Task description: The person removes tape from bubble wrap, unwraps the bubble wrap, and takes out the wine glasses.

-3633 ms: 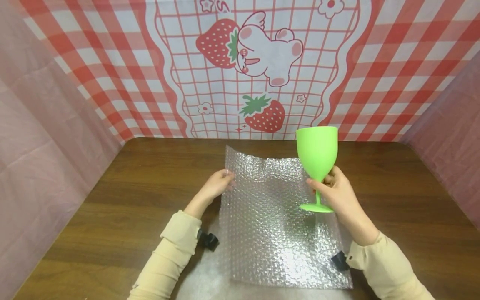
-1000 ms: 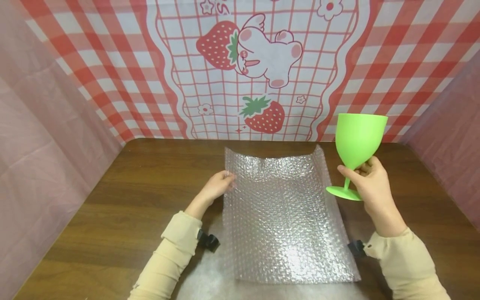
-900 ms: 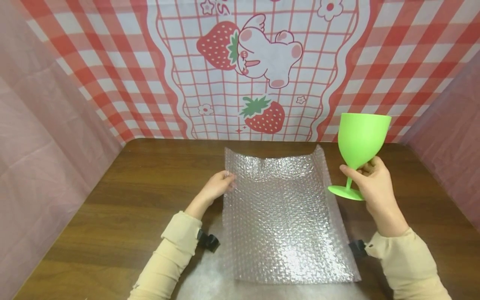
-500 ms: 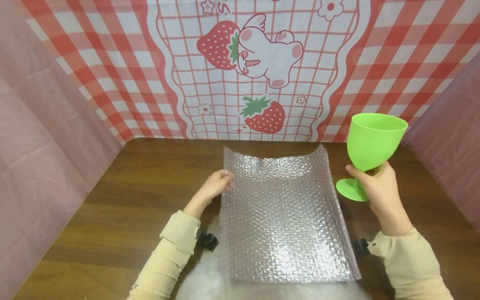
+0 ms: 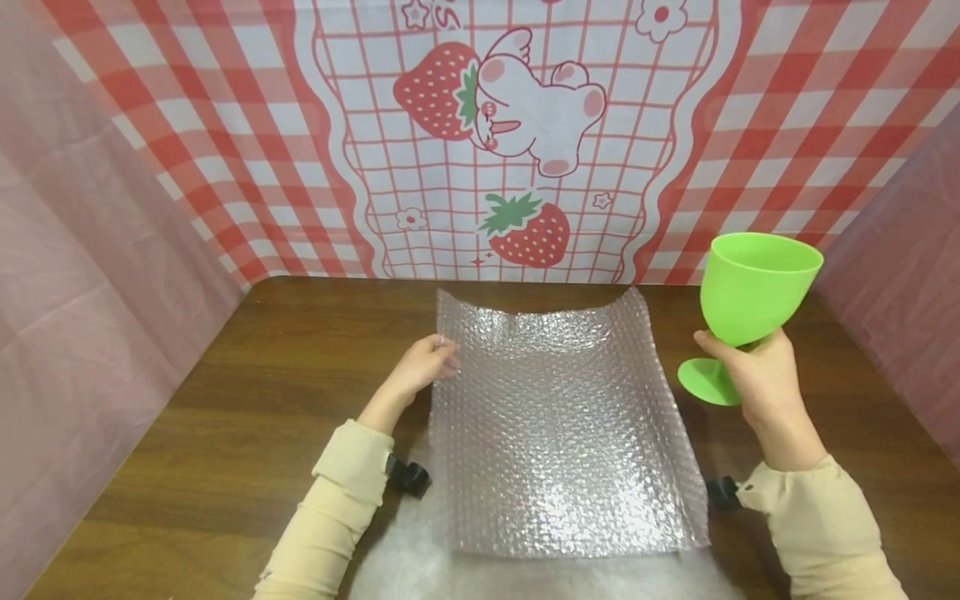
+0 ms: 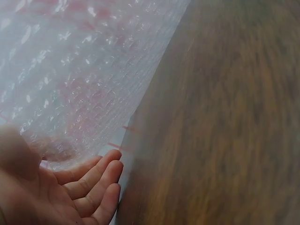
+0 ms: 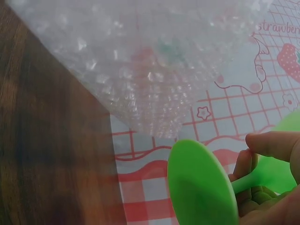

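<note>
A bright green plastic goblet [image 5: 756,287] is held up at the right by my right hand [image 5: 765,387], whose fingers wrap its stem just under the bowl. It tilts a little to the right, so the mouth shows; its round foot [image 7: 199,185] faces the right wrist camera. A clear sheet of bubble wrap [image 5: 555,417] stands raised in the middle, its side edges curling. My left hand [image 5: 420,367] pinches its left edge between thumb and fingers; in the left wrist view the other fingers [image 6: 101,180] extend loosely behind the bubble wrap.
The brown wooden table [image 5: 247,400] reaches back to a red-and-white checked cloth [image 5: 232,125] with strawberry prints. A whitish patch [image 5: 405,567] shows under the wrap at the near edge. Pink drapes [image 5: 90,275] hang at both sides.
The goblet moved from in front of the bubble wrap out to the right, and its mouth tipped toward the camera. The left hand and the wrap shifted slightly left.
</note>
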Demonstrator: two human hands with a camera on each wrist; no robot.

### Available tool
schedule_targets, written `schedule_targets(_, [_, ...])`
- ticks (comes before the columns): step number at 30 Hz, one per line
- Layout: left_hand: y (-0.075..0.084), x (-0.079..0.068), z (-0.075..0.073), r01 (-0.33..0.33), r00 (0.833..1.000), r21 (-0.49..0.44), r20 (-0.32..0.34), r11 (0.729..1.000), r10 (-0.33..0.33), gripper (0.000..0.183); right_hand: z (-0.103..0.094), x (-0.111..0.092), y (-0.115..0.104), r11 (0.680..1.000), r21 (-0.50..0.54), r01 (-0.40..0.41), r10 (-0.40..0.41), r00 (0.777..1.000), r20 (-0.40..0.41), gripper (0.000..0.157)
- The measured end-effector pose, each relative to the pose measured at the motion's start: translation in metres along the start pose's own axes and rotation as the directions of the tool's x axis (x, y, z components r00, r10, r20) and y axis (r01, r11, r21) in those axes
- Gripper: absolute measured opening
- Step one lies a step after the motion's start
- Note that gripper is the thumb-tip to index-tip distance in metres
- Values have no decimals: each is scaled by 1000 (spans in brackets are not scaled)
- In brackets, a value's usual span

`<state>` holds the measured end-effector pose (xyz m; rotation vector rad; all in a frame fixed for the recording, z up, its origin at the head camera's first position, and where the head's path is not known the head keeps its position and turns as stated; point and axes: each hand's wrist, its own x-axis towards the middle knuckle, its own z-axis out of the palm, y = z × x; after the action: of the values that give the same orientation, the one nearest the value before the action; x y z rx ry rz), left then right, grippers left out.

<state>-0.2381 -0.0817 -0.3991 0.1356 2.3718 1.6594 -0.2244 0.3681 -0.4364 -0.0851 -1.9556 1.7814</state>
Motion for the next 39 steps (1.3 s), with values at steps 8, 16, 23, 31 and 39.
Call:
schedule_targets(8, [-1, -1, 1, -3, 1000, -5, -14, 1000, 3, 27, 14, -17, -50, 992, 125, 23, -29, 999, 46, 62])
schedule_targets(16, [-1, -1, 1, 6, 1000, 1, -16, 1000, -6, 27, 2, -2, -12, 991, 110, 76, -79, 997, 22, 72])
schedule_targets(23, [-2, -1, 0, 12, 1000, -2, -8, 1000, -12, 28, -1, 0, 1, 992, 115, 58, -58, 998, -5, 75])
schedule_targets(31, [-4, 1, 0, 12, 1000, 5, 15, 1000, -12, 28, 1, -6, 1, 996, 90, -26, 29, 999, -37, 63])
schedule_targets(39, [-5, 2, -1, 10, 1000, 20, 18, 1000, -10, 28, 4, -13, -2, 997, 46, -66, 67, 997, -33, 52])
